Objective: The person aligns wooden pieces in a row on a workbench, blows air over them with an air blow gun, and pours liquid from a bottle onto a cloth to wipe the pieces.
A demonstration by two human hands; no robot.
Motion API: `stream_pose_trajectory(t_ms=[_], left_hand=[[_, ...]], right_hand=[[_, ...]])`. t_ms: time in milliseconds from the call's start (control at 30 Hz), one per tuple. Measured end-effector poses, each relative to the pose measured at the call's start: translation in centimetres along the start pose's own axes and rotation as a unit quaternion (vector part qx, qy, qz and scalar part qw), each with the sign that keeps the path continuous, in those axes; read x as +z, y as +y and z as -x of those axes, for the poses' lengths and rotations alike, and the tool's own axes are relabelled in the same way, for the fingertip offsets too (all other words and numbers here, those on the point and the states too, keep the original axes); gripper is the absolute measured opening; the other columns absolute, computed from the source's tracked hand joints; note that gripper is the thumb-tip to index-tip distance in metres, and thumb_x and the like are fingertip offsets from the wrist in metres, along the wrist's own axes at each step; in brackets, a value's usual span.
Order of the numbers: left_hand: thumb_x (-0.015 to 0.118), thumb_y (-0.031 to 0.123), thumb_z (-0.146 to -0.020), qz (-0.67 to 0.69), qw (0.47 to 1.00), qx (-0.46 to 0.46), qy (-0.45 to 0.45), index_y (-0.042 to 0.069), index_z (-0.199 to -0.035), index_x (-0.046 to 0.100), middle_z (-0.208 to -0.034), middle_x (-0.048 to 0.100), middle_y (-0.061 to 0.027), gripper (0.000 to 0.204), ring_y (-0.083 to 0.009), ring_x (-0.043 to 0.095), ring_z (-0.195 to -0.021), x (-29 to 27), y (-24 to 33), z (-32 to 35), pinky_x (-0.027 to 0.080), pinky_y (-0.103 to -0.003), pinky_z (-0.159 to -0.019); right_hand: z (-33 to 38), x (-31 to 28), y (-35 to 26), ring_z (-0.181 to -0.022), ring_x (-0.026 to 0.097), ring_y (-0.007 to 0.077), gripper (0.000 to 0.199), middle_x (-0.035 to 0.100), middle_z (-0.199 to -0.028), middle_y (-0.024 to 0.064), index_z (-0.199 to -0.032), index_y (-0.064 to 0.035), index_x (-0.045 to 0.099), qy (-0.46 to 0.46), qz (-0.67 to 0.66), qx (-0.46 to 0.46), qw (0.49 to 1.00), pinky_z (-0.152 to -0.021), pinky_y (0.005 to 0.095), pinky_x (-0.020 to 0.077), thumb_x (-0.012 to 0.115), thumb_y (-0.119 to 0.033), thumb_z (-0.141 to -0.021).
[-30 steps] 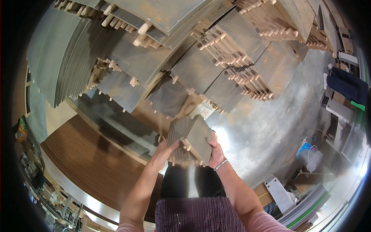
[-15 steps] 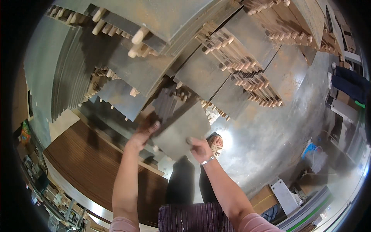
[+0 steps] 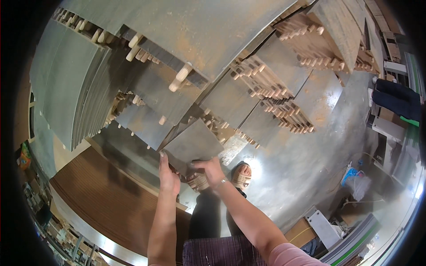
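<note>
A flat grey rectangular board (image 3: pixel 193 144) is between my two hands, its broad face turned up. My left hand (image 3: pixel 168 176) grips the board's left edge and near corner, thumb up along the edge. At the near right edge my right hand (image 3: pixel 210 170) is closed on it, thumb lying on the face and the other fingers hidden underneath. Just beyond the board are grey boards with light wooden dowels (image 3: pixel 222 125) sticking out, partly covered by it.
Stacks of large grey panels (image 3: pixel 151 17) with dowels fill the far side. Brown boards (image 3: pixel 102 186) are stacked at the lower left. My sandalled foot (image 3: pixel 242 175) is on the grey floor (image 3: pixel 284 177). At the right lies a plastic bag (image 3: pixel 358 186); a person's dark-clothed legs (image 3: pixel 395 97) show beyond.
The board has turned and levelled between my hands. My left hand has come nearer to me, and my right hand has shifted left along with the board.
</note>
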State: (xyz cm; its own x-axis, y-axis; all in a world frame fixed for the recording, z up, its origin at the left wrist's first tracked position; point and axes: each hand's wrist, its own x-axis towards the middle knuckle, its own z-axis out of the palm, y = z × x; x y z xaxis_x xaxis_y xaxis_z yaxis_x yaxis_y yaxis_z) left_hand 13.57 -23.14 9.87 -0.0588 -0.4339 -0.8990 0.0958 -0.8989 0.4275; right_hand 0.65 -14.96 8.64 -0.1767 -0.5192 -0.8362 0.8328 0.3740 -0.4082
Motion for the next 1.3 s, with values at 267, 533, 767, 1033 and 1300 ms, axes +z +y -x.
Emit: stream_pose_trajectory(t_ms=[267, 533, 767, 1033, 1300], left_hand=[[0.053, 0.046, -0.095, -0.097, 0.992, 0.078, 0.022, 0.009, -0.138, 0.043, -0.137, 0.047, -0.0028, 0.058, -0.0195, 0.043, -0.124, -1.5, -0.8, 1.3, 0.030, -0.038, -0.105], [0.062, 0.014, -0.091, -0.195, 0.971, 0.138, -0.004, -0.001, -0.127, 0.050, -0.117, 0.059, -0.0081, 0.040, -0.0151, 0.056, -0.107, 0.2, -0.7, 11.4, 0.044, -0.029, -0.091], [0.060, 0.010, -0.089, -0.160, 0.958, 0.091, -0.221, -0.002, -0.130, 0.049, -0.131, 0.054, -0.0145, 0.044, -0.0203, 0.049, -0.124, 20.1, 6.5, 16.4, 0.038, -0.034, -0.105], [0.064, 0.035, -0.087, 0.035, 0.962, 0.069, -0.263, 0.017, -0.104, 0.062, -0.110, 0.062, 0.0066, 0.024, -0.0091, 0.051, -0.096, 35.7, 13.6, 11.7, 0.031, -0.029, -0.089], [0.059, 0.042, -0.089, 0.066, 0.983, 0.043, -0.166, 0.016, -0.112, 0.058, -0.106, 0.059, 0.0048, 0.035, -0.0158, 0.056, -0.098, 38.2, 11.8, 11.6, 0.037, -0.031, -0.090]], right_hand=[[2.5, -0.6, -2.5, -0.106, 0.057, 0.0231, 0.069, 0.052, -0.127, 0.0110, -0.136, -0.0093, 0.042, 0.147, -0.065, -0.072, 0.984, -0.085, 0.0338, 0.0499, 0.066, 0.002, -0.072], [13.7, -6.6, -15.4, -0.097, 0.061, 0.0187, 0.036, 0.061, -0.110, 0.0078, -0.117, -0.0002, 0.058, 0.255, 0.069, -0.254, 0.930, -0.082, 0.0298, 0.0519, 0.063, -0.010, -0.084], [11.2, -8.2, -32.4, -0.108, 0.057, 0.0194, 0.053, 0.058, -0.121, 0.0080, -0.128, -0.0012, 0.050, 0.155, -0.103, -0.232, 0.955, -0.091, 0.0303, 0.0471, 0.060, -0.038, -0.091], [4.6, -6.1, -39.6, -0.107, 0.058, 0.0222, 0.048, 0.060, -0.124, 0.0047, -0.128, -0.0121, 0.052, 0.110, -0.082, -0.164, 0.977, -0.094, 0.0369, 0.0451, 0.058, -0.042, -0.091], [3.8, -7.3, -40.9, -0.103, 0.060, 0.0187, 0.039, 0.064, -0.115, 0.0030, -0.118, -0.0091, 0.060, 0.146, -0.042, -0.118, 0.981, -0.088, 0.0342, 0.0472, 0.063, -0.034, -0.088]])
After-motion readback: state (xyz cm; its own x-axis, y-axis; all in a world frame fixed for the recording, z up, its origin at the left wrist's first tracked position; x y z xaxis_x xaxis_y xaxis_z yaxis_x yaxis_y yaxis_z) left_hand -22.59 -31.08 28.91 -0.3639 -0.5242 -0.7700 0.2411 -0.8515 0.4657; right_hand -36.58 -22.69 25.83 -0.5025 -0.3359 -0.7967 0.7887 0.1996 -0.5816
